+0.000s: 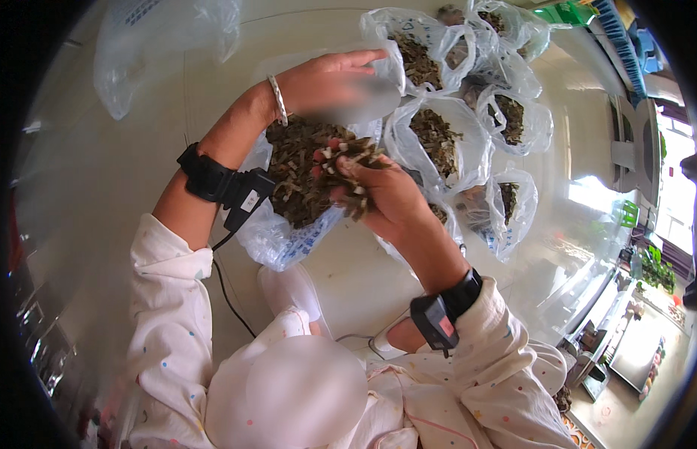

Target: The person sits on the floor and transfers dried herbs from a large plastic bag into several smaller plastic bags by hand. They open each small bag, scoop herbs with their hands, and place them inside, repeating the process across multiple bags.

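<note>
My right hand (390,188) is closed around a clump of dried, chopped plant pieces (348,163), brown-green strips that poke out between the fingers. Below it lies an opened clear plastic bag (281,244) with blue printing, heaped with the same dried plant pieces (295,185). Over the far side of this bag, my left hand (331,84) stretches flat towards the right, its fingers extended and no object visible in them. A blurred patch covers part of that hand, so its contact with the bag's rim is unclear.
Several clear plastic bags (477,132) of similar dried pieces stand on the right of the tiled floor (348,269). Another plastic bag (163,50) lies at upper left. My shoe (289,286) is close to the near bag, and a black cable (230,303) hangs from my left wrist device.
</note>
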{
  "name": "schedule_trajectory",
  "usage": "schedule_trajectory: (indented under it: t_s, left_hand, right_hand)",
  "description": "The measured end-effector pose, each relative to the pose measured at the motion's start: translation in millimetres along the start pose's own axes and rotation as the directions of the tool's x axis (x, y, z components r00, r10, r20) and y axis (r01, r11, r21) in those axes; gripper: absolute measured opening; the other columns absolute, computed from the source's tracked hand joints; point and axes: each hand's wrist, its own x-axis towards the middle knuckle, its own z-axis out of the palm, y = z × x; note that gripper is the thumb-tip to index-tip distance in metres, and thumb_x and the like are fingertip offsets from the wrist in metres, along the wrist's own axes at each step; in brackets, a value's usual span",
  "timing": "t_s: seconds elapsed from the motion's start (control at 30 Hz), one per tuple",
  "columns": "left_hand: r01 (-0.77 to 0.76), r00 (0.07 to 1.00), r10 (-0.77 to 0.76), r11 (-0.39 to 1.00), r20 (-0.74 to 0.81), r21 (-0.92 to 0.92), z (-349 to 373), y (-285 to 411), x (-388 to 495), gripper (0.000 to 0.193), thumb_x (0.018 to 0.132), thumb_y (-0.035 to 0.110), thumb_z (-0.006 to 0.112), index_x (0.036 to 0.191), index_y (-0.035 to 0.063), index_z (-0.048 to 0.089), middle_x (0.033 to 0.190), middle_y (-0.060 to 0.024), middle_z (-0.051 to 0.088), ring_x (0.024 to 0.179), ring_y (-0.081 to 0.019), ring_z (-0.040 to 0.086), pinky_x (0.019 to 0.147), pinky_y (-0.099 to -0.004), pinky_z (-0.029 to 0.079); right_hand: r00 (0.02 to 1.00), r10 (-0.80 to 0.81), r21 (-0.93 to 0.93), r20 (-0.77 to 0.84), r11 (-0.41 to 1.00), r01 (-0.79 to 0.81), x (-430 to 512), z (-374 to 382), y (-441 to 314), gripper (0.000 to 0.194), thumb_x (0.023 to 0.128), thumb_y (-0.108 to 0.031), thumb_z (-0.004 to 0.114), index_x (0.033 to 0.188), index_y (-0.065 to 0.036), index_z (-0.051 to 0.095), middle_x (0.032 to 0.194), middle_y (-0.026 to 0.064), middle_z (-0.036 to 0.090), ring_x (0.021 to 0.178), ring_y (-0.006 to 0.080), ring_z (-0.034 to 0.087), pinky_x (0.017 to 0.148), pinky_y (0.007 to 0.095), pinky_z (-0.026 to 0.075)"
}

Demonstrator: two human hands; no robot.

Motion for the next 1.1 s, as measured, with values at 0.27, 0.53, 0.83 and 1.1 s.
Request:
schedule_trajectory:
  t_s: [0.27,0.53,0.83,1.1]
  left_hand:
    - [-0.112,0.993,0.105,0.984,0.062,0.138,3.4,-9.6,4.7,0.069,0.078,-0.002,0.05,0.143,0.0062,0.027,0.148,-0.0058,0.028,0.135,-0.0223,0.029,0.105,-0.0328,0.03]
    - [0.011,0.998,-0.006,0.995,-0.056,0.096,15.0,12.4,-29.9,0.052,0.083,-0.002,0.047,0.134,0.0043,0.042,0.137,-0.0064,0.043,0.124,-0.02,0.043,0.101,-0.0323,0.036]
    - [0.105,0.942,-0.081,0.993,-0.327,0.057,49.6,21.0,-85.2,0.045,0.085,0.004,0.053,0.129,0.0045,0.046,0.127,-0.0067,0.051,0.112,-0.0186,0.052,0.092,-0.0315,0.044]
    - [0.168,0.983,-0.127,0.919,-0.135,0.357,106.8,-0.3,-128.4,0.064,0.07,0.016,0.076,0.125,0.004,0.046,0.118,-0.0107,0.051,0.107,-0.0232,0.054,0.085,-0.0352,0.047]
  right_hand:
    - [0.956,-0.283,0.059,-0.072,0.956,0.288,-25.5,-58.4,-87.4,0.02,0.094,-0.006,0.045,0.113,-0.004,0.051,0.11,0.0126,0.059,0.097,0.0239,0.06,0.062,0.0266,0.051]
    - [0.858,-0.475,-0.807,-0.192,0.574,0.137,13.6,-110.3,-122.7,0.027,0.082,-0.003,0.061,0.108,0.002,0.059,0.095,0.0103,0.064,0.084,0.0204,0.062,0.073,0.0308,0.052]
    - [0.82,-0.57,-0.996,-0.055,-0.021,-0.082,-7.9,-95.1,-114.1,0.034,0.073,-0.019,0.068,0.105,-0.008,0.066,0.079,0.0134,0.066,0.07,0.0171,0.061,0.069,0.0305,0.049]
    - [0.791,-0.563,-0.947,0.24,0.045,0.319,-37.0,-31.7,-47.7,0.016,0.074,0.006,0.051,0.08,-0.001,0.065,0.079,0.0125,0.064,0.07,0.0233,0.062,0.067,0.0301,0.048]
